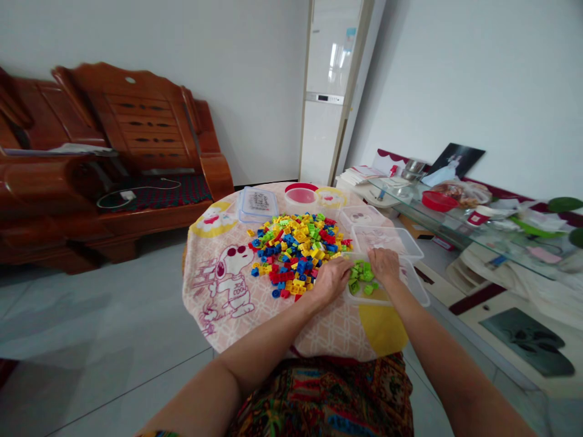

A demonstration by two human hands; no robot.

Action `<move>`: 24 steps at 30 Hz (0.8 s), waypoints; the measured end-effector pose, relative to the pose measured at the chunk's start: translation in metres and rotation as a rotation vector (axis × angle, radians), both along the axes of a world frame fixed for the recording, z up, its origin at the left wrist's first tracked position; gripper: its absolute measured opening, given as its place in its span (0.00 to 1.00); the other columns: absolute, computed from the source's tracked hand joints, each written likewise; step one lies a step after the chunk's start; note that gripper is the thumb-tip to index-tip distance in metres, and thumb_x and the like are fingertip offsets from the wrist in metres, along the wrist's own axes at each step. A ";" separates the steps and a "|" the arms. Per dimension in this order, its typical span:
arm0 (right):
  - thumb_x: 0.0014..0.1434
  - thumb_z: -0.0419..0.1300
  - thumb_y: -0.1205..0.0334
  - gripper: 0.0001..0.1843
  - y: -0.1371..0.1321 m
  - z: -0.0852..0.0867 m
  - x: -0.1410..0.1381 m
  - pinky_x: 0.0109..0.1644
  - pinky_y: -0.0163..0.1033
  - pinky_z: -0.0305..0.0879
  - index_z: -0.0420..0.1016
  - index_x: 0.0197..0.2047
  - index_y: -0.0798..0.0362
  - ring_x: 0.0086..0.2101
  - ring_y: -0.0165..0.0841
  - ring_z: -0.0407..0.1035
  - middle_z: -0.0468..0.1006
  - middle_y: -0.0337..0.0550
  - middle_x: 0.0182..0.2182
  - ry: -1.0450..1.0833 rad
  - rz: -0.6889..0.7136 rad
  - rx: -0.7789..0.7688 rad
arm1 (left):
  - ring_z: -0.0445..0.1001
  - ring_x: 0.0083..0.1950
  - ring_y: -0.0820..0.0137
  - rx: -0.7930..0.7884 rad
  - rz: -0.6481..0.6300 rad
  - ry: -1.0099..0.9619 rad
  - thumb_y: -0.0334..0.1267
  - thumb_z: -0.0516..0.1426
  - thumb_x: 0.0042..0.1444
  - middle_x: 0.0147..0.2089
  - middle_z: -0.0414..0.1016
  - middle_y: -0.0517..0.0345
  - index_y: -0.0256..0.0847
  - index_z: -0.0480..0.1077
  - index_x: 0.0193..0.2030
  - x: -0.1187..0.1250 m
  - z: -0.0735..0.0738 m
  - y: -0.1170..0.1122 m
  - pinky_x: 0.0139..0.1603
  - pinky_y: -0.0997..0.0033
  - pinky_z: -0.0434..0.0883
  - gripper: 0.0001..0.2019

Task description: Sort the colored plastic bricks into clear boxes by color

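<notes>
A clear plastic container (380,299) with several light-green toy bricks (361,276) inside stands at the right front of the round table. My left hand (334,280) is closed at the container's left rim, its fingertips by the green bricks. Over the container, near its far rim, my right hand (385,265) has its fingers bent down and together; what lies between them is hidden. To the left of my left hand spreads a large heap of toy bricks (291,252) in yellow, blue, red and green.
Another clear container (407,241) sits just behind. A lidded box (257,204) and a round pink-red tub (300,197) stand at the table's far side. A patterned cloth (277,331) covers the table. A cluttered glass shelf (505,249) is at the right, a wooden sofa (141,130) at the left.
</notes>
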State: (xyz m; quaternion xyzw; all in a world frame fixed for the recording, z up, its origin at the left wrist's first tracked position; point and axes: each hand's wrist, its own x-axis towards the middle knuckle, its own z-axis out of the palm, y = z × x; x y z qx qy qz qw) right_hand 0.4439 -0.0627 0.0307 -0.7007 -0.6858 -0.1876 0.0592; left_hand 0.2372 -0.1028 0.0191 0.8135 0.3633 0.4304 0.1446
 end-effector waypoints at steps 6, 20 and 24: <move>0.74 0.42 0.56 0.26 -0.001 -0.001 0.001 0.45 0.42 0.53 0.79 0.39 0.57 0.40 0.39 0.73 0.83 0.53 0.38 0.000 0.004 0.006 | 0.78 0.48 0.66 0.038 0.028 -0.069 0.28 0.51 0.63 0.47 0.80 0.49 0.39 0.75 0.57 -0.012 0.003 -0.002 0.52 0.65 0.75 0.18; 0.73 0.42 0.57 0.27 -0.001 0.002 -0.001 0.45 0.43 0.55 0.80 0.38 0.58 0.40 0.40 0.74 0.83 0.55 0.38 0.015 0.024 0.013 | 0.78 0.51 0.60 -0.356 0.801 0.216 0.33 0.55 0.59 0.50 0.82 0.52 0.44 0.80 0.47 -0.144 0.024 0.020 0.52 0.65 0.73 0.14; 0.74 0.42 0.57 0.27 -0.001 0.001 0.000 0.45 0.42 0.55 0.80 0.38 0.58 0.39 0.39 0.73 0.83 0.54 0.38 0.008 0.020 0.018 | 0.79 0.51 0.58 -0.473 0.786 0.369 0.34 0.56 0.58 0.49 0.82 0.51 0.48 0.80 0.49 -0.145 0.023 0.017 0.49 0.65 0.74 0.16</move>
